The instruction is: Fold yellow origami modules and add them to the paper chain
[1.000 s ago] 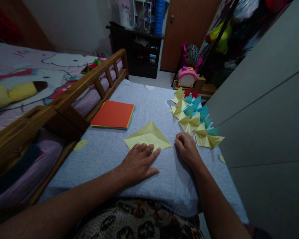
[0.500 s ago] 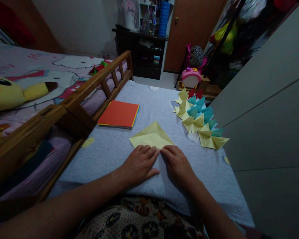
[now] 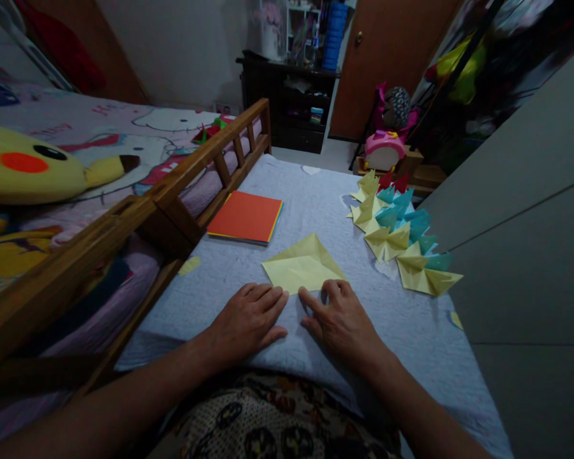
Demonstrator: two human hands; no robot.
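While patterned clothing (image 3: 277, 421) is cut off at the bottom, the left hand (image 3: 249, 319) lies flat at the near edge of a creased yellow paper (image 3: 303, 271), fingers together, thumb apart; the right hand (image 3: 342, 322), separate from it, stretches its index finger to that edge, other fingers bent at the paper's right side. Fingertips hide parts of the border. Pale blue cloth (image 3: 234, 271) spreads from the paper to an orange-topped stack of sheets (image 3: 246, 215) and to folded yellow pieces (image 3: 387, 241) near the right edge, which partly cover teal pieces (image 3: 417, 223). Past a wooden rail (image 3: 210, 151), a yellow plush toy (image 3: 23, 169) is cut off at left; pink lettering on the bedspread (image 3: 88, 102) is too blurred to read surely. On a dark cabinet (image 3: 294, 140), a bottle's label (image 3: 314, 44) is illegible.
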